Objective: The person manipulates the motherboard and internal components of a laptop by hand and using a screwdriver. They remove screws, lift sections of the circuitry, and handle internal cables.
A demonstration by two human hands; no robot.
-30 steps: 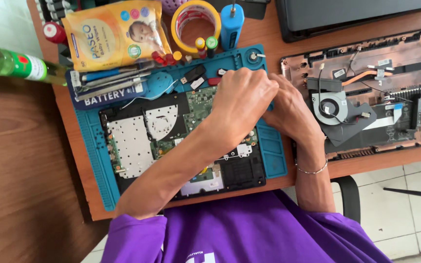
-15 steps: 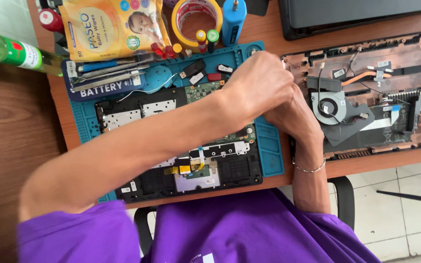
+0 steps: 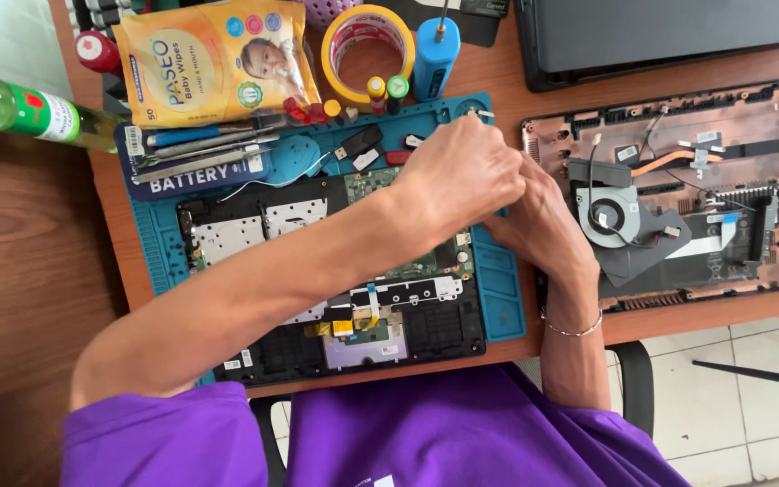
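Head cam looks straight down on a reddish wooden desk (image 3: 38, 271) with white floor tiles (image 3: 750, 424) showing past its edge. Left hand (image 3: 462, 176) is curled over the upper right corner of the blue repair mat (image 3: 502, 289), fingers bunched on something small (can't tell what, it's hidden). Right hand (image 3: 543, 225) is tucked under it, touching. The opened laptop base (image 3: 317, 298) lies on the mat, the fan chassis (image 3: 678, 198) just beside

Tool-crowded mat (image 3: 503, 290) edge, tape roll (image 3: 364, 47) behind
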